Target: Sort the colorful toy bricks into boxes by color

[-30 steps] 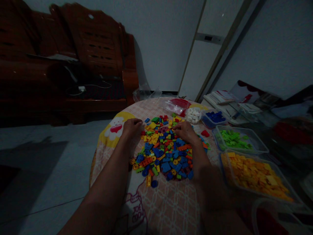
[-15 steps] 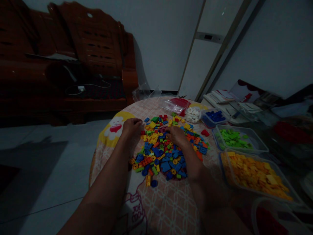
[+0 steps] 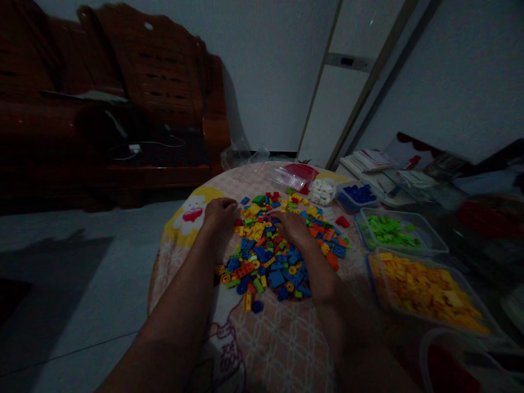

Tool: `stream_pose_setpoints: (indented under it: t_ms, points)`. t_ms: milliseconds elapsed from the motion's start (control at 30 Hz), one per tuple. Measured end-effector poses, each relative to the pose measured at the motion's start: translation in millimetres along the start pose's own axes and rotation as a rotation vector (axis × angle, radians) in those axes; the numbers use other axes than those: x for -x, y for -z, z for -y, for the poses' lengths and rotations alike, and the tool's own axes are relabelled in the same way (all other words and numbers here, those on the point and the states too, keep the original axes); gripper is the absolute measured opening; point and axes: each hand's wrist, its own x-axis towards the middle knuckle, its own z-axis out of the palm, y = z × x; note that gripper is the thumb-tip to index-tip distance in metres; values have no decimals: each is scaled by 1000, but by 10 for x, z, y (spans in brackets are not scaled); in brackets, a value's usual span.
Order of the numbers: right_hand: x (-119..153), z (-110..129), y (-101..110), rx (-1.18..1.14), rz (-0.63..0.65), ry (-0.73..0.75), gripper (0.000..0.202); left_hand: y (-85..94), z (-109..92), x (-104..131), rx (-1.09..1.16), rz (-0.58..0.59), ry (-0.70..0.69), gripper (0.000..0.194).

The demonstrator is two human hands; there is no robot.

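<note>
Brown wooden settee (image 3: 164,71) beyond and left of the multicoloured brick pile (image 3: 262,254). Just left of the pile, the left hand (image 3: 219,212), curled, grip unclear. The pile lies on the bench (image 3: 282,344); over it, the right hand (image 3: 292,226), grip hidden. Right of the pile, clear tubs (image 3: 432,240) of bricks.

1. We hold our left hand (image 3: 218,214), fingers curled, beside the pile (image 3: 276,278) of mixed bricks.
2. We have our right hand (image 3: 290,226) over the pile; its grip is hidden.
3. A patterned cloth (image 3: 286,341) lies beneath.
4. To our right stand tubs (image 3: 429,236) of blue, green and yellow bricks.
5. Back left, we see a bench (image 3: 164,71).
</note>
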Motion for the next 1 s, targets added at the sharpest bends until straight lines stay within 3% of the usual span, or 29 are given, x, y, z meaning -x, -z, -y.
stream_pose_setpoints:
  t_ms: [133,300,400,533,600,667,700,767,867,1000]
  points:
    - [-20,-25,-6,-28,-35,-34,28,44,-37,-8,-49,23,-73,32]
    - [-17,-185,180,-271,-193,-131,19,69,-81,10,-37,10,-52,30]
    - [57,-420,330,-531,-220,-220,9,58,-84,25,-16,-8,-62,30]
    - [198,-859,443,-915,-273,-441,14,47,-54,-1,-11,-14,-68,28]
    - [227,-1102,439,-1060,-447,-581,20,39,-19,-34,-23,-10,-74,27]
    - [212,-1340,400,-1175,-746,-698,28,22,27,-70,-29,-6,-83,27]
    - [192,-1451,371,-1221,-886,-733,34,11,52,-85,-26,-4,-86,28]
    - [142,-1643,310,-1310,-1049,-748,49,-10,92,-106,-9,-8,-90,29]
    - [84,-1832,232,-1407,-1091,-680,65,-18,100,-101,-4,-12,-80,32]
    - [86,-1877,196,-1419,-1102,-591,60,22,11,-43,-51,-2,-77,30]
